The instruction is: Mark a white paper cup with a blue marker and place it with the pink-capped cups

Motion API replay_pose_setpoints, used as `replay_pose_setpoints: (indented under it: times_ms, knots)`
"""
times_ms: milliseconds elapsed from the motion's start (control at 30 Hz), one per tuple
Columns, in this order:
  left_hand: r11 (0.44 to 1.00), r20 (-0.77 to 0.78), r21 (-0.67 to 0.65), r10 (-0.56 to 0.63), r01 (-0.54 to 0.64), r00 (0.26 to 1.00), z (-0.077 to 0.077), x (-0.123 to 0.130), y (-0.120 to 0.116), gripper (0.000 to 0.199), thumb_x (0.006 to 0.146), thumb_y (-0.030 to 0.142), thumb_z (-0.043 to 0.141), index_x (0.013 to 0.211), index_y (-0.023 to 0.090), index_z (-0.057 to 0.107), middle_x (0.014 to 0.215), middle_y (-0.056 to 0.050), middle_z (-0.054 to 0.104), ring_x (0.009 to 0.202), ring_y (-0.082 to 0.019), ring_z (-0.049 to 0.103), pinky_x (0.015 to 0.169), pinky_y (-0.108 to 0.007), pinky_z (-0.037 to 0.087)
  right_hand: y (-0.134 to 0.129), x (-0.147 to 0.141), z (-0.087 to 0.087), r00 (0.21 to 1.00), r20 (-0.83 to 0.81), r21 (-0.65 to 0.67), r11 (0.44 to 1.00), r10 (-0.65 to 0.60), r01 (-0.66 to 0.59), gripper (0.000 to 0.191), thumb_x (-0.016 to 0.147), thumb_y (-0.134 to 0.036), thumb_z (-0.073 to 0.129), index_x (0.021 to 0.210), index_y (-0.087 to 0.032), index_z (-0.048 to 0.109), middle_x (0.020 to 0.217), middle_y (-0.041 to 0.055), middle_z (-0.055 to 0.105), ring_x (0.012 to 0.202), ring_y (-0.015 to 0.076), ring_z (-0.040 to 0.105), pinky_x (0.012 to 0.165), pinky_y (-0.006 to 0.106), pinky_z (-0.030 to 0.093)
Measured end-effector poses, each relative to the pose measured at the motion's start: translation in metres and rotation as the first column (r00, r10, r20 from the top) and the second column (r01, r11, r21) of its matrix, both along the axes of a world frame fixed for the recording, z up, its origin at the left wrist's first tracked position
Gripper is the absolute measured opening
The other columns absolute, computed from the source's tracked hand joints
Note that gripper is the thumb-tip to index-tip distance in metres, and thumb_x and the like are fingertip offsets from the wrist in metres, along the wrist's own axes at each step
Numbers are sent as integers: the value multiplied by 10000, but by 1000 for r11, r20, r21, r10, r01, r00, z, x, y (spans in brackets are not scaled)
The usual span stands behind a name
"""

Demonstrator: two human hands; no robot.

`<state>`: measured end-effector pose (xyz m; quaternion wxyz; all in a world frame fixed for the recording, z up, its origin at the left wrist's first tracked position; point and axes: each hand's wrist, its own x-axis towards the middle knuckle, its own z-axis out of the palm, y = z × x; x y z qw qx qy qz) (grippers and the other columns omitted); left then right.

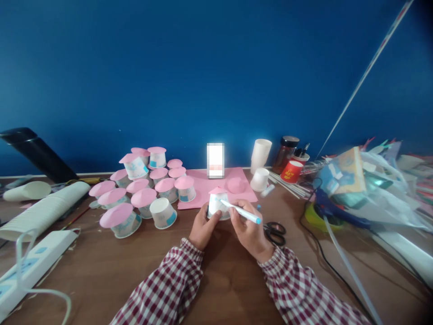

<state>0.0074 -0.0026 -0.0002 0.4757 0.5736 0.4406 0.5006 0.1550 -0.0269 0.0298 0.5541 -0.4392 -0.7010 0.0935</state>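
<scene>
A small paper cup (217,205), upturned with a pink paper cap on top, sits on the wooden table (216,280) just in front of a pink sheet (203,185), gripped at its side by the left hand (202,228). The right hand (249,230) is closed around a light blue marker (241,212), whose tip touches the cup's wall. A cluster of pink-capped cups (145,185) stands to the left, black scissors (275,232) lie just right.
</scene>
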Motion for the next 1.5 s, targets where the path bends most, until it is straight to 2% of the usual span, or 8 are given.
replay_pose_setpoints:
  times_ms: [267,867,1100,1500]
  knots:
    - [1000,-61,23,17,-16,998,0,-1,0,427,780,395,563,1119,135,542,1043,-89,618,963,-232,560,837,-347,443,1,1,-1,1000,-16,-12,1000,-11,10,94,860,-213,488,916,-173,552,823,50,609,754,157,600,722,283,504]
    - [1000,-12,0,8,-8,1000,0,0,0,436,772,391,571,1123,134,541,1053,-95,617,970,-234,561,838,-348,450,1,1,-1,999,-24,-28,999,-25,24,108,869,-237,476,914,-178,554,822,53,614,761,164,608,728,289,507]
    - [1000,-41,4,24,-23,999,1,0,0,428,775,397,567,1113,134,546,1039,-91,621,955,-231,565,828,-340,447,1,2,-2,1000,-7,-37,999,-17,17,95,862,-231,485,908,-175,548,816,54,608,752,163,601,706,281,509]
    - [999,-23,1,43,-43,999,0,-1,1,420,771,396,571,1101,138,559,1043,-85,631,953,-224,570,829,-326,444,1,0,-1,1000,19,-4,1000,-18,18,76,857,-219,487,884,-181,547,796,37,598,734,149,590,714,272,501]
